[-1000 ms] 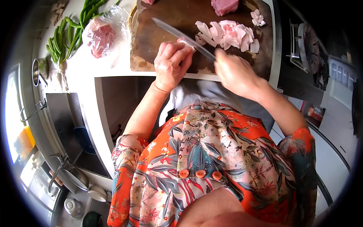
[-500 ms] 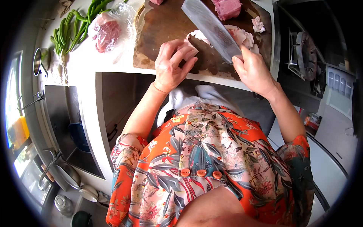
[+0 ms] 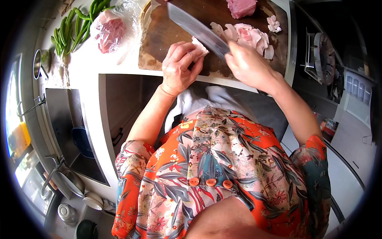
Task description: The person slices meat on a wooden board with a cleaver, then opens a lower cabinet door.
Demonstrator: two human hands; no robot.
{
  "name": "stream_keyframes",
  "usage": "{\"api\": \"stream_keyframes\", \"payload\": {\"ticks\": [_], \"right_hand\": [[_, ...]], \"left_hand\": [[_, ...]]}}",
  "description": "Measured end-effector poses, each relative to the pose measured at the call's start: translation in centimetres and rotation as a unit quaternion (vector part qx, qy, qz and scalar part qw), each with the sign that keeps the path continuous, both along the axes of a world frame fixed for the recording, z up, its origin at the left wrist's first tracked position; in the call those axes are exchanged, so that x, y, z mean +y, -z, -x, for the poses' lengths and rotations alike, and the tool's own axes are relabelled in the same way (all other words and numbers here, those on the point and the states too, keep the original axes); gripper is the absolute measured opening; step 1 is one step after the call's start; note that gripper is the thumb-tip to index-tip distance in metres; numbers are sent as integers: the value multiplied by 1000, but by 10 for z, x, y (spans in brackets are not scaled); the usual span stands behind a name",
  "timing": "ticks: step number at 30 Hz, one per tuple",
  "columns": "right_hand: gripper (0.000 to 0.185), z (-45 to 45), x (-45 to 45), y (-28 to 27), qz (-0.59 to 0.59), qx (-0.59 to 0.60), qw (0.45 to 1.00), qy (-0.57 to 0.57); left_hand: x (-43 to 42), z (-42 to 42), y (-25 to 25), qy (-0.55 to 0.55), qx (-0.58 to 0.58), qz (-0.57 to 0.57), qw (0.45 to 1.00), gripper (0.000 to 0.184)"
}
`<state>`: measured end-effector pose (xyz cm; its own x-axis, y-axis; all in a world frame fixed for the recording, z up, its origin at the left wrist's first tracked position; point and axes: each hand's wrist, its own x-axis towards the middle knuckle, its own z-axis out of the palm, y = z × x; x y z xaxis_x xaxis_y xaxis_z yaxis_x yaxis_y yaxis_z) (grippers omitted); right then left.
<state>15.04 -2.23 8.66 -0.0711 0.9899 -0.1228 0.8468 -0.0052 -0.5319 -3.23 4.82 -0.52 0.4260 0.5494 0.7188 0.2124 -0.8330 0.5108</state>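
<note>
My right hand [image 3: 248,65] is closed round the handle of a broad cleaver [image 3: 199,30], its blade slanting up and to the left over the cutting board [image 3: 159,28]. With curled fingers, my left hand [image 3: 181,65] grips a pale piece of fatty meat [image 3: 200,46] near the board's front edge, close to the blade. Right of the cleaver lies a pile of pale meat slices [image 3: 248,36], partly behind the blade and my right hand. A pink chunk of meat [image 3: 241,8] sits at the far side, with a small whitish clump of fat [image 3: 273,24] beside it.
Left of the board lie a plastic bag of meat [image 3: 110,34] and green peppers [image 3: 81,28] on the white counter [image 3: 85,65]. A sink [image 3: 71,131] is at the left. A gas burner [image 3: 321,59] stands to the right.
The cleaver and my right hand have moved left, toward the meat in my left hand. More of the sliced pile now shows. My left hand keeps its hold nearly in place.
</note>
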Motion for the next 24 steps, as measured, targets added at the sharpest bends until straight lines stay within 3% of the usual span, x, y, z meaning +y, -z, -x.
{"api": "stream_keyframes", "payload": {"ticks": [6,10,11,24], "right_hand": [[21,-1,15,5,-7,13,1000,19],[18,1,-18,-20,5,31,998,50],[18,0,-24,-17,-35,33,998,31],[17,5,-61,-20,67,10,996,52]], "left_hand": [[-2,0,-2,0,-4,8,1000,25],[-3,-2,2,-6,-13,17,1000,25],[-3,-1,2,-9,-11,16,1000,25],[-3,-8,2,-18,-14,14,1000,23]]}}
